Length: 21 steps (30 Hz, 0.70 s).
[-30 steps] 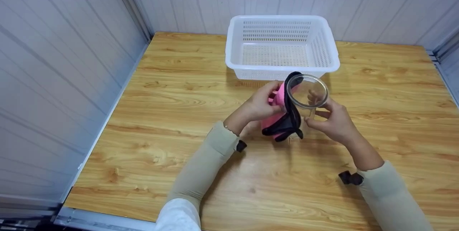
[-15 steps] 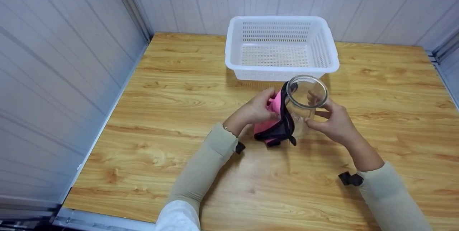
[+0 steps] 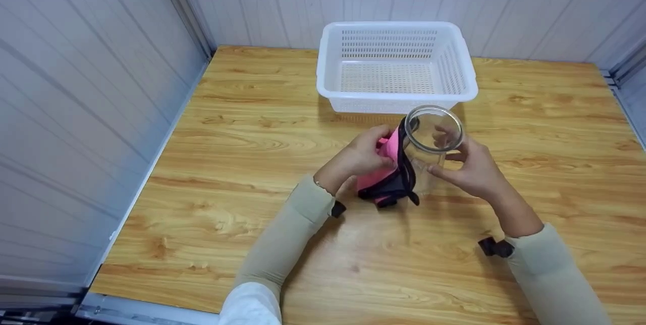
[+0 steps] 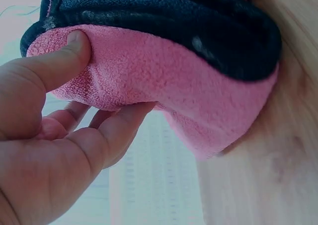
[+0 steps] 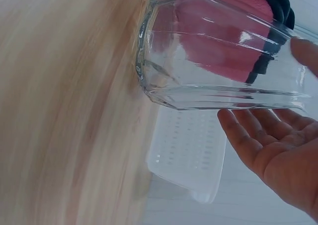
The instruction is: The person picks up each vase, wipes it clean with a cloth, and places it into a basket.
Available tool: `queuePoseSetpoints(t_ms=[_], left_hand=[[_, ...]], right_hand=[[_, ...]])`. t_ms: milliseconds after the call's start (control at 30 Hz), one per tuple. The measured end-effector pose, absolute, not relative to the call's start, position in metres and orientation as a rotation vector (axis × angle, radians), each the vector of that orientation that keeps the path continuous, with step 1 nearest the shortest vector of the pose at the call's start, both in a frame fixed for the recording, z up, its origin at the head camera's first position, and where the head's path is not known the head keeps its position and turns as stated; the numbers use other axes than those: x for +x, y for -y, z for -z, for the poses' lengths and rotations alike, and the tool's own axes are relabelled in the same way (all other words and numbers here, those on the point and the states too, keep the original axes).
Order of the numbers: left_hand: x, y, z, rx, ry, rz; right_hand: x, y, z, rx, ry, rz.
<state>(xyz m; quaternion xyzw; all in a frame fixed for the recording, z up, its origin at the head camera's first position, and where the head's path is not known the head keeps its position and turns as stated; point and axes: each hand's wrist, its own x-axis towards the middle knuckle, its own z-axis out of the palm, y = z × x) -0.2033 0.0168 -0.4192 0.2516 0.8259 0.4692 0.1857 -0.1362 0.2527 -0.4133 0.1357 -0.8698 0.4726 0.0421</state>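
My left hand (image 3: 361,154) pinches a pink and dark towelling cloth (image 3: 379,178) with black trim, between thumb and fingers. In the left wrist view the thumb (image 4: 74,48) presses the pink side near the trim. Close against the cloth, a clear glass jar (image 3: 424,166) stands upright with its round mouth uncovered. My right hand (image 3: 472,168) grips the jar from the right, thumb in front and fingers behind. Through the glass in the right wrist view, the pink cloth (image 5: 218,41) shows behind the jar. Whether the jar's base touches the table cannot be told.
A white perforated plastic basket (image 3: 333,95) stands behind both hands, near the back wall. Under everything lies a wood-grain table (image 3: 227,178). Pale panel walls (image 3: 277,2) border it at the back and sides.
The cloth has come down and slightly left with my left hand, now beside the jar instead of overlapping its rim. My right hand and the jar have hardly moved.
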Motion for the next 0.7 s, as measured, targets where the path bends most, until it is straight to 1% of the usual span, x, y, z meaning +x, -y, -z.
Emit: queuePoseSetpoints(t_ms=[300, 700], left_hand=[[-0.201, -0.021, 0.402, 0.721, -2.332, -1.462], [-0.208, -0.021, 0.417, 0.639, -2.216, -1.442]], right_hand=[[-0.138, -0.257, 0.415, 0.385, 2.668, -1.511], [-0.138, -0.258, 0.415, 0.333, 2.667, -1.559]])
